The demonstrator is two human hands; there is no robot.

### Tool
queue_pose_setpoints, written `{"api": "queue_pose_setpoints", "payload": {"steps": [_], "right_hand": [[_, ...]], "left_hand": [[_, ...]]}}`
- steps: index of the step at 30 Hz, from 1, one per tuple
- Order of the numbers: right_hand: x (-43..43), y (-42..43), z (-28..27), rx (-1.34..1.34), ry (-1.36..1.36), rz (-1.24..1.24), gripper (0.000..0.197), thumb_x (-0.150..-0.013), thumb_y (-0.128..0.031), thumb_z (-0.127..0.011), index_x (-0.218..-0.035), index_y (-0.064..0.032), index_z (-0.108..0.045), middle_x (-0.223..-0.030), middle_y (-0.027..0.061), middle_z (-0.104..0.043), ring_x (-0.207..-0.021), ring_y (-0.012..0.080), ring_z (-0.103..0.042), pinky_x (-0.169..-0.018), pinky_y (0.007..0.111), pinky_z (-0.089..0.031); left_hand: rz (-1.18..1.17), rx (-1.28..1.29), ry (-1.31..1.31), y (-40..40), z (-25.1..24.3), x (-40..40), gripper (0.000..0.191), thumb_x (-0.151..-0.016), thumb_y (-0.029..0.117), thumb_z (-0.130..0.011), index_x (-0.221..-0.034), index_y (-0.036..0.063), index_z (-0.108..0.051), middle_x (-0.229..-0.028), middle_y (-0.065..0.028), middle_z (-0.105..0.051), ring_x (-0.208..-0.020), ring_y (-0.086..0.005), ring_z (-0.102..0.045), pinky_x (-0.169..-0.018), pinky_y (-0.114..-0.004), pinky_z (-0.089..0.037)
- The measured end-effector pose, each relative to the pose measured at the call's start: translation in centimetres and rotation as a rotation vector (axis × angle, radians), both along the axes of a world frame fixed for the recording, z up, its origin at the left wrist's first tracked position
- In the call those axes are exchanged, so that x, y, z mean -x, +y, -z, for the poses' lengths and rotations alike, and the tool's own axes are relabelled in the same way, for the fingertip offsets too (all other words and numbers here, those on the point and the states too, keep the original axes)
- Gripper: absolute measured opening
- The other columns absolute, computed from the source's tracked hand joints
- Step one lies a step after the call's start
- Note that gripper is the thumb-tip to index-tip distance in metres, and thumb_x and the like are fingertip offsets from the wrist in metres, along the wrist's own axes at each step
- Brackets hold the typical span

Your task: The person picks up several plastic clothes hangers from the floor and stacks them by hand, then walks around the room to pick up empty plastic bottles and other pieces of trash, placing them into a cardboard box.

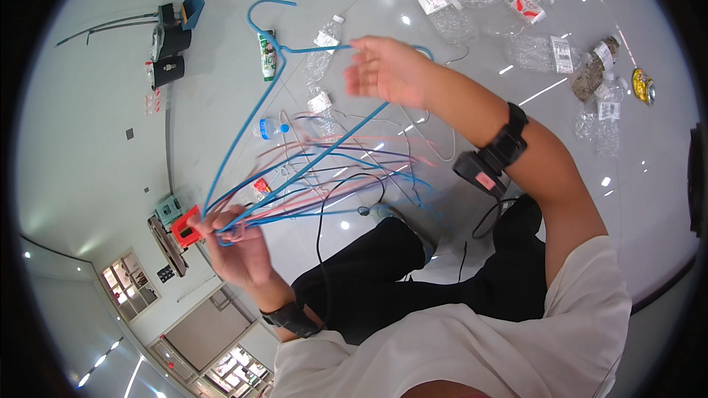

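Several coated wire hangers [332, 149] in blue, pink and dark colours fan out from my left hand [235, 246], whose fingers close around their gathered ends at the left. The uppermost blue hanger [241, 121] stands apart from the bunch, with its hook [271, 2] pointing to the top of the view. My right hand [387, 72] is at this hanger's upper arm, fingers partly spread and blurred. The wire runs behind that hand, so whether the fingers pinch it is hidden. The far ends of the bunch are blurred.
Clear plastic bottles [448, 16] lie on the glossy floor, with a crushed yellow can [643, 87] at the right. A green and white tube [267, 55] and pale wire hangers [409, 149] lie beyond the bunch. A black cable [319, 221] hangs beside my legs.
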State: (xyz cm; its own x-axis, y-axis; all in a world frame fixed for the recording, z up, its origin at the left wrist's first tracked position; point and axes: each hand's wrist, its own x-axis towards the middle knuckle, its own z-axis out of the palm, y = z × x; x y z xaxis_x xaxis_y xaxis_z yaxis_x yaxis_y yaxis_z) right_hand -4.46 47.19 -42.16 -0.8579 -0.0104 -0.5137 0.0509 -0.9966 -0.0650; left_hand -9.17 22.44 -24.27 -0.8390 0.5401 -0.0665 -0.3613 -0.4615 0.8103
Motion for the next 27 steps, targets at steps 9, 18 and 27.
{"api": "queue_pose_setpoints", "payload": {"steps": [9,18,27], "right_hand": [[-7.1,-4.1,12.5,-2.126,-0.377,-0.762,0.035,-0.066,-0.02,-0.062,-0.096,-0.0094,-0.049,-0.1,0.0125,-0.045,-0.089,0.03,-0.05,-0.064,0.04,-0.046],[-9.4,-4.0,16.6,-1.715,-0.636,-0.575,0.054,-0.065,-0.009,-0.058,-0.112,-0.0028,-0.031,-0.093,0.0166,-0.05,-0.079,0.0339,-0.055,-0.066,0.042,-0.047],[-9.2,-5.7,15.9,-1.894,-0.338,-1.219,0.024,-0.07,-0.018,-0.053,-0.086,-0.0017,-0.06,-0.084,0.0143,-0.061,-0.081,0.0292,-0.059,-0.068,0.039,-0.047]], "left_hand": [[-0.145,0.262,0.429,-2.8,-0.4,2.2,0.012,-0.085,0.016,-0.051,-0.097,0.0149,-0.053,-0.082,-0.001,-0.054,-0.073,-0.0113,-0.05,-0.074,-0.027,-0.039],[-0.179,0.356,0.192,-3.7,1.8,3.5,0.006,-0.085,0.012,-0.049,-0.091,0.0126,-0.051,-0.078,-0.0012,-0.052,-0.068,-0.0111,-0.048,-0.068,-0.029,-0.041],[-0.18,0.311,0.067,-2.6,1.7,3.1,0.009,-0.087,0.016,-0.047,-0.083,0.0081,-0.048,-0.073,-0.0011,-0.05,-0.065,-0.0122,-0.046,-0.066,-0.029,-0.04]]}}
